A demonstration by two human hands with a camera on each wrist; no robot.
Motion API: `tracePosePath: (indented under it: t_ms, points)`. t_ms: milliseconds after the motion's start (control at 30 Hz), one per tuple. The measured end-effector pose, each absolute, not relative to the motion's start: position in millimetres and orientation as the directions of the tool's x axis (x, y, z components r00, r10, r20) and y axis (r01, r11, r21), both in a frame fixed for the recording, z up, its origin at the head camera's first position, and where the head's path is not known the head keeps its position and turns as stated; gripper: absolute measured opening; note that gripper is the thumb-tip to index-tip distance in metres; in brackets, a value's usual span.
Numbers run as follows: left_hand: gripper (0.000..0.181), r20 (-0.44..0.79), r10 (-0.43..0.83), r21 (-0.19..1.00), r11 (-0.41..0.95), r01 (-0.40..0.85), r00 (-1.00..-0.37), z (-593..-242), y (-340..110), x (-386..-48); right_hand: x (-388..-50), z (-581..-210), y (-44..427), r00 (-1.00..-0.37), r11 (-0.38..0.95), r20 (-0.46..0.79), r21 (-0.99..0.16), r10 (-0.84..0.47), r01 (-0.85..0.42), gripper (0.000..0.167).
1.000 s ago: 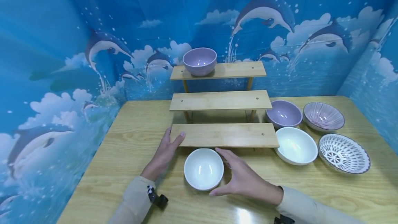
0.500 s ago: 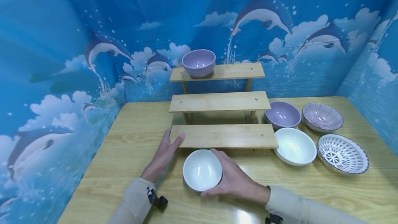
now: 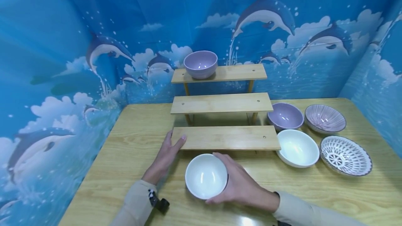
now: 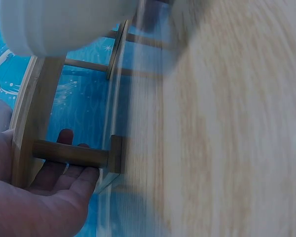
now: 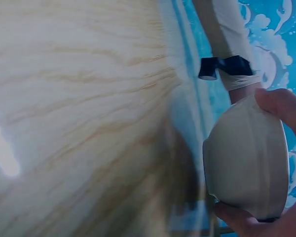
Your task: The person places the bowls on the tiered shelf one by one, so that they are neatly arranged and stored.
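In the head view a small white bowl [image 3: 206,176] is gripped at its right side by the right hand [image 3: 236,180], in front of the lowest shelf board. The right wrist view shows this bowl [image 5: 246,158] raised off the table, thumb and fingers on opposite sides of it. The left hand [image 3: 164,154] holds the left end of the lowest board [image 3: 226,138] of a three-step wooden stand. In the left wrist view the fingers [image 4: 71,180] curl under that board [image 4: 37,108], beside a round wooden bar [image 4: 71,153].
A purple bowl [image 3: 201,65] sits on the left part of the top board [image 3: 238,72]. Right of the stand are another purple bowl [image 3: 285,116], a larger white bowl [image 3: 298,148], a striped bowl [image 3: 325,118] and a black-patterned bowl [image 3: 346,155]. A dolphin-print backdrop [image 3: 157,16] surrounds the table.
The right hand has closed around the small white bowl and lifted it from the table. The left hand has stayed on the lowest board's left end.
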State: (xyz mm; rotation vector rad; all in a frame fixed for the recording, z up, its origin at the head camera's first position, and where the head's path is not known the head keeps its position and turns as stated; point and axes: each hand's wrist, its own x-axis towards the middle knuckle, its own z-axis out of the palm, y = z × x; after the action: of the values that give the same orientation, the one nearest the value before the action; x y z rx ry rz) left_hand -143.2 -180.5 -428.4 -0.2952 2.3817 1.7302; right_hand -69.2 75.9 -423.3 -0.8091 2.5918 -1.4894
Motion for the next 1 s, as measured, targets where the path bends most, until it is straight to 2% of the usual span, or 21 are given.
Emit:
tracePosePath:
  t_ms: [200, 467, 700, 1000]
  points:
    - [0.1, -0.269, -0.047, 0.913, 0.306, -0.27, -0.962, -428.8, -181.3, -143.7, -62.7, -405.7, 87.2, -0.866, 0.374, 0.222, -0.833, -0.449, -0.408, 0.116]
    - [0.102, -0.27, -0.04, 0.911, 0.313, -0.269, -0.962, -427.8, -181.3, -143.2, -63.3, -380.9, 105.9, -0.895, 0.422, 0.236, -0.817, -0.378, -0.394, 0.118]
    - [0.098, -0.283, -0.024, 0.905, 0.324, -0.276, -0.959, -425.8, -182.2, -141.5, -81.0, -358.8, 126.2, -0.911, 0.463, 0.282, -0.792, -0.302, -0.398, 0.117]
    - [0.099, -0.283, -0.009, 0.908, 0.32, -0.27, -0.959, -424.4, -183.5, -141.3, -111.8, -321.2, 147.2, -0.936, 0.492, 0.261, -0.799, -0.235, -0.346, 0.116]
